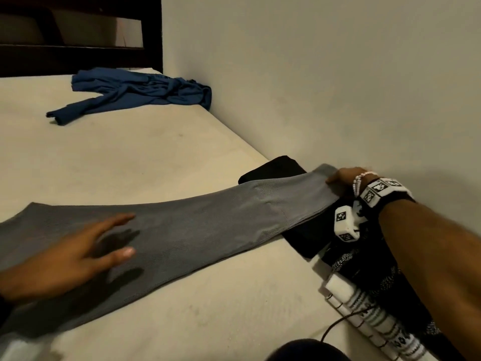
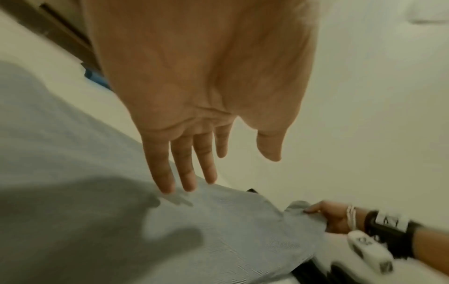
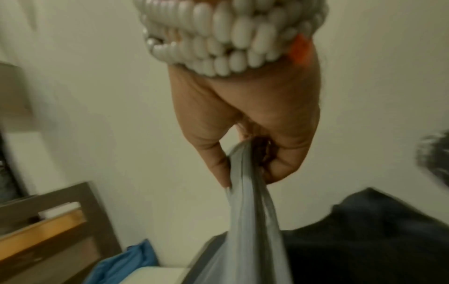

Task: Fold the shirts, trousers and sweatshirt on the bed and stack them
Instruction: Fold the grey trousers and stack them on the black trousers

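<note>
A long grey garment (image 1: 182, 227) lies stretched across the bed, folded lengthwise. My right hand (image 1: 341, 178) pinches its far end (image 3: 245, 182) near the wall and holds it lifted over a folded black garment (image 1: 273, 168). My left hand (image 1: 86, 254) hovers flat with straight fingers (image 2: 184, 173) just above the grey cloth near its wide end; I cannot tell whether it touches. A crumpled blue garment (image 1: 140, 92) lies at the head of the bed, seen also as a blue patch (image 3: 121, 265) in the right wrist view.
The cream mattress (image 1: 130, 157) runs along the wall (image 1: 312, 74) on the right. A dark headboard (image 1: 78, 58) stands at the far end. A black-and-white patterned cloth (image 1: 369, 303) lies under my right forearm at the bed's near right.
</note>
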